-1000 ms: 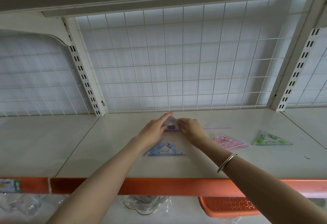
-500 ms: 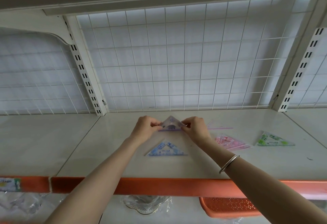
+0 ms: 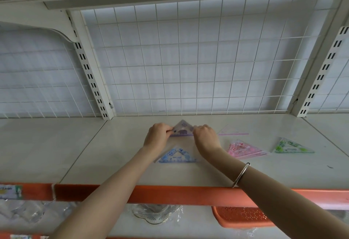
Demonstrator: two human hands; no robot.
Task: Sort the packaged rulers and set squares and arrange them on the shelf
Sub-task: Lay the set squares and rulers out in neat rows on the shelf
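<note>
A purple-printed triangular set square (image 3: 182, 129) in clear wrap sits toward the back of the white shelf (image 3: 113, 163), pinched at its two lower corners by the left hand (image 3: 157, 136) and the right hand (image 3: 205, 137). Just in front of it a blue packaged set square (image 3: 176, 156) lies flat. To the right lie a pink packaged set square (image 3: 243, 149) and a green packaged set square (image 3: 291, 146). Behind the pink one lies a clear sleeve with a pink strip (image 3: 233, 133).

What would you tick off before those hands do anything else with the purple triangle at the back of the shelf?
1. Grip: left hand and right hand each pinch a corner of the purple set square: ok.
2. Purple set square flat on the shelf: cannot tell.
3. Gap to the blue set square in front: ok.
4. Pink set square and green set square out of the way, to the right: ok.
5. Row squared up: not ok, pink set square lies skewed.
</note>
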